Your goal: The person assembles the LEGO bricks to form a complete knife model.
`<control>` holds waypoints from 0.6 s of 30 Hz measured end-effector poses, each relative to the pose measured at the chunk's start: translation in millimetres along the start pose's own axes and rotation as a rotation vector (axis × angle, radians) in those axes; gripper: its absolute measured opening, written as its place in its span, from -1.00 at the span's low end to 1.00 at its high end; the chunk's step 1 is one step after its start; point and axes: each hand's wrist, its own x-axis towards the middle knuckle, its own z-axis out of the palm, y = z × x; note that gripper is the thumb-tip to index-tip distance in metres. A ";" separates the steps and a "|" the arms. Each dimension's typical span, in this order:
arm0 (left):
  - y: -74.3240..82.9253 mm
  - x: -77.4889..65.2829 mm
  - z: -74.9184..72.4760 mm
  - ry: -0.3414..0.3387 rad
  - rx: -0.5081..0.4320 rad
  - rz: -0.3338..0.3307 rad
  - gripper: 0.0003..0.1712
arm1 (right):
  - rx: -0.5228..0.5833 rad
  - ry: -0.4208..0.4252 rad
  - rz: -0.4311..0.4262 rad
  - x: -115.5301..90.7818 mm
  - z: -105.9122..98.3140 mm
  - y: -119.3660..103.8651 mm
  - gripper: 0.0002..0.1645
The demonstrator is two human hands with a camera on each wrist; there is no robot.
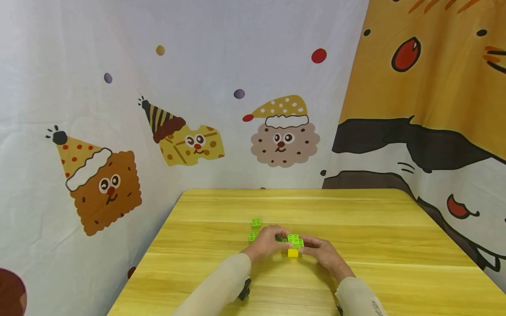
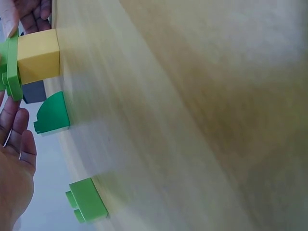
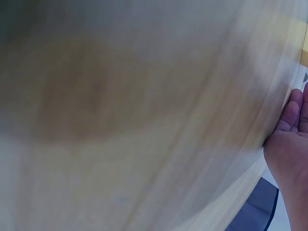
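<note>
Between the fingertips of the two hands, the head view gives me a small stack: a light-green studded brick (image 1: 293, 237) on top and a yellow brick (image 1: 293, 253) at the bottom. I judge that the green and yellow are already joined. Apart from the stack, a far light-green brick (image 1: 256, 223) sits beyond the left fingers, and a near light-green brick (image 1: 252, 237) lies just beside the left knuckles. I have the left hand (image 1: 269, 240) reaching in with thumb and forefinger clamped on the stack; the right hand (image 1: 324, 253) meets it opposite, thumb and fingers pinching that side.

On the left wrist view, a light-green piece (image 2: 14, 67) wider than the yellow brick overhangs it toward the left fingertips, and the right thumb presses its other end. A dark-green curved brick (image 2: 53, 113) stands near the left fingertips, unattached, so by my reading it is left to add. The spare left fingers bend loosely.

On the right wrist view, I see the right hand's outer fingers bent above the wooden table (image 3: 159, 159); its grip and the bricks are out of sight there.
</note>
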 end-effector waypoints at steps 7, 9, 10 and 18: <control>-0.4 0.0 -0.6 -0.007 0.006 0.005 -0.67 | 0.010 0.014 0.011 1.0 0.5 1.2 -0.38; -0.8 0.0 -0.4 -0.006 0.004 0.007 -0.67 | 0.009 0.015 0.010 1.0 0.5 1.1 -0.37; -1.0 0.0 -0.3 -0.006 0.002 0.009 -0.67 | 0.008 0.014 0.009 1.1 0.6 1.1 -0.37; -3.9 0.7 0.8 -0.007 0.040 0.025 -0.61 | 0.006 0.020 -0.003 1.5 1.3 0.7 -0.38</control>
